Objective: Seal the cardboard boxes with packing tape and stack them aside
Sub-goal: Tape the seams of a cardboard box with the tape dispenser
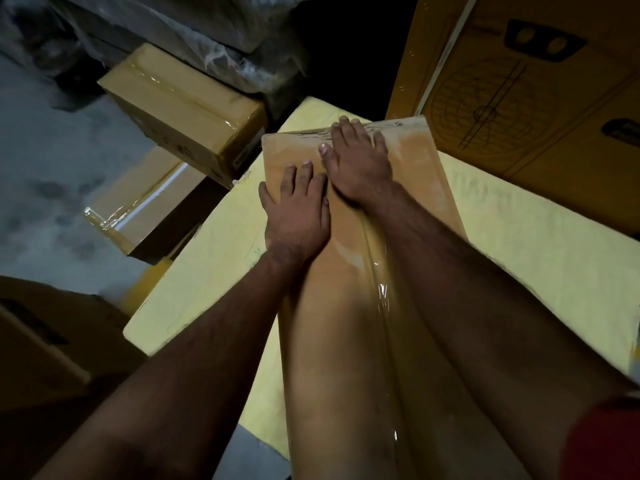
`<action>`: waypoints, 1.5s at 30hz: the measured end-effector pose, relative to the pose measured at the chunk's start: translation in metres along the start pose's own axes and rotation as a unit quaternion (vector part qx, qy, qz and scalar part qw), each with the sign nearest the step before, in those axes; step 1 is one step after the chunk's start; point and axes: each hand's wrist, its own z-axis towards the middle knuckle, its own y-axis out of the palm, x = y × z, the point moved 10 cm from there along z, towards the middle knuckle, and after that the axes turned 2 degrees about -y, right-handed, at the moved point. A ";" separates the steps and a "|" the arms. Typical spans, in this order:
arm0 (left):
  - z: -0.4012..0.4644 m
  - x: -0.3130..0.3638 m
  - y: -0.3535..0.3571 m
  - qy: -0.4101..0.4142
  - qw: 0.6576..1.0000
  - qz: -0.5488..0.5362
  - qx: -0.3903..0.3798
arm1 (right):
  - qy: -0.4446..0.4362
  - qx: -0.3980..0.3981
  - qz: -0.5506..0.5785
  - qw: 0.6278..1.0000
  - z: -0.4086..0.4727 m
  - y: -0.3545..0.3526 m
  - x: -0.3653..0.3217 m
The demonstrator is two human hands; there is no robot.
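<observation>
A long brown cardboard box (pixel 346 341) lies lengthwise in front of me on a pale yellow surface (pixel 536 258). A strip of clear packing tape (pixel 377 271) runs down its middle seam. My left hand (pixel 298 213) lies flat on the box top, left of the seam, fingers straight. My right hand (pixel 356 161) presses flat on the tape near the box's far end, fingers spread and reaching the far edge. No tape roll or dispenser shows.
Two taped cardboard boxes (pixel 183 102) (pixel 145 209) sit stacked to the left on the grey floor (pixel 41 168). A large printed carton (pixel 540 81) stands at the right. Plastic-wrapped goods (pixel 194 26) fill the back. Another box (pixel 45 341) sits at lower left.
</observation>
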 end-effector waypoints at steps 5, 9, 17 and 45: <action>-0.003 -0.001 0.000 -0.010 1.000 -0.003 0.001 | -0.032 0.015 -0.017 0.999 -0.022 0.010 -0.013; 0.001 0.002 -0.001 -0.005 1.000 0.003 -0.004 | -0.043 0.003 -0.055 0.998 -0.018 0.012 0.005; 0.001 0.003 0.000 -0.007 1.000 0.002 0.002 | 0.070 0.029 -0.066 0.995 -0.013 0.008 0.031; 0.002 0.005 0.001 -0.010 1.000 0.007 0.001 | 0.081 0.047 -0.113 0.989 -0.017 -0.002 0.054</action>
